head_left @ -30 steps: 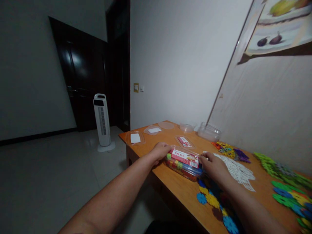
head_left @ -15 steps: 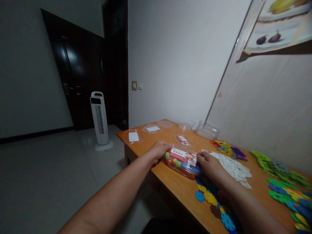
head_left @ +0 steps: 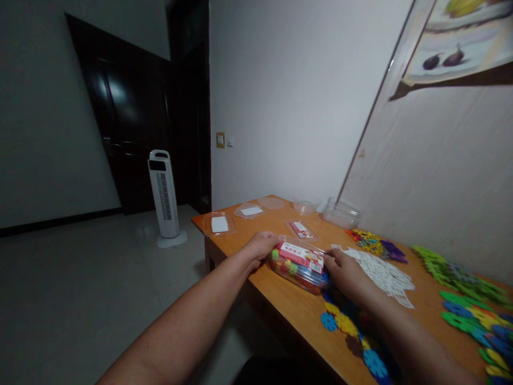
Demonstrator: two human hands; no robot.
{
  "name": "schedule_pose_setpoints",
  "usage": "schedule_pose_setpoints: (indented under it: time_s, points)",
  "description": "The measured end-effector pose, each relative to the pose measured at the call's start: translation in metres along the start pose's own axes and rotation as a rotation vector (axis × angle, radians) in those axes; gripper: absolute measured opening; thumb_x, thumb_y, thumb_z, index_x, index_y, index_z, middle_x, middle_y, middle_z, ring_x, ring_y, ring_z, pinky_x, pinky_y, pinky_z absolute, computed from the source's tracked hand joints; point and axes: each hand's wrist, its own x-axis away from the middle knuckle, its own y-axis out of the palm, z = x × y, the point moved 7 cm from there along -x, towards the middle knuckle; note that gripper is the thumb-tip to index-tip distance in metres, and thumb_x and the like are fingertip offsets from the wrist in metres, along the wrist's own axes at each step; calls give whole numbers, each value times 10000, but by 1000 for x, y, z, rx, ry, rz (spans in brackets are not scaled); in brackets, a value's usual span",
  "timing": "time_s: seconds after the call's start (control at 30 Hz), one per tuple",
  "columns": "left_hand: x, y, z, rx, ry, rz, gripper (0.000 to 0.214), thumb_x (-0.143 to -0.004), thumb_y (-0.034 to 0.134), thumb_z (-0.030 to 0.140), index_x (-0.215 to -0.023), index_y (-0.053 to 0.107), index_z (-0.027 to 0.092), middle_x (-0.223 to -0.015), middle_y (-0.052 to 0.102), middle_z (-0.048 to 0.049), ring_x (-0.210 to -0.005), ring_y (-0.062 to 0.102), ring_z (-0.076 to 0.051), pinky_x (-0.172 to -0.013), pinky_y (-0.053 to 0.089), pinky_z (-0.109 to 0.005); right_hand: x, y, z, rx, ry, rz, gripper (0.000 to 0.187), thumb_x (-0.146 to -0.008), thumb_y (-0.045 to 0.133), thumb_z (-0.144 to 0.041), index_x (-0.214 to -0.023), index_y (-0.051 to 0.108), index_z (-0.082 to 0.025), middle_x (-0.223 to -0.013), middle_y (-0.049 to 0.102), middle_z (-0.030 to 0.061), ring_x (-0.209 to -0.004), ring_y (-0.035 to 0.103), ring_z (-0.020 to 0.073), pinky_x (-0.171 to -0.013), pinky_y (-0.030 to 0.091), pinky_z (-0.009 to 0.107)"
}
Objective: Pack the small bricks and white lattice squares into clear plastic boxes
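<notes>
A clear plastic box [head_left: 298, 264] packed with coloured snowflake pieces lies on the wooden table [head_left: 296, 315], its lid bearing a red and white label. My left hand [head_left: 261, 247] grips the box's left end, fingers curled round it. My right hand [head_left: 345, 271] clasps the right end, fingers pressed on the lid's edge. The box rests flat between both hands near the table's front edge.
Loose coloured pieces [head_left: 352, 331] lie by my right forearm, white pieces [head_left: 380, 275] and green ones [head_left: 457, 278] further right. Several clear lids [head_left: 219, 224] and empty tubs [head_left: 341, 214] stand at the table's far end. A white tower fan [head_left: 163, 195] stands on the floor.
The view has shifted slightly; both hands stay on the box's ends, which has barely moved on the table.
</notes>
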Motion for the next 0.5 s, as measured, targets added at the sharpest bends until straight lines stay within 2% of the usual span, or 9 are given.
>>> schedule_pose_setpoints:
  time_s: [0.3,0.4,0.5]
  points:
    - [9,0,2,-7,-39,22,344,-701,763,442,-713,575,155,-575,600,11,-454,486,-83,-441,301,-204,-2,-3,1,-28,23,15,289,-858,465,-349,-913,711,-207,-893,748,73,-842,683,220,-719,474,296]
    - [9,-2,2,1,-35,17,421,-710,736,537,-682,533,170,-503,505,47,-385,381,-61,-405,213,-210,-3,-6,0,0,13,0,285,-839,462,-328,-823,720,-208,-842,741,74,-825,669,225,-715,461,300]
    - [9,-3,3,-7,-11,16,503,-758,623,673,-711,528,182,-462,419,71,-355,303,-56,-404,165,-217,-6,-9,3,15,-1,-1,292,-833,450,-317,-761,712,-210,-791,728,68,-807,648,218,-709,443,294]
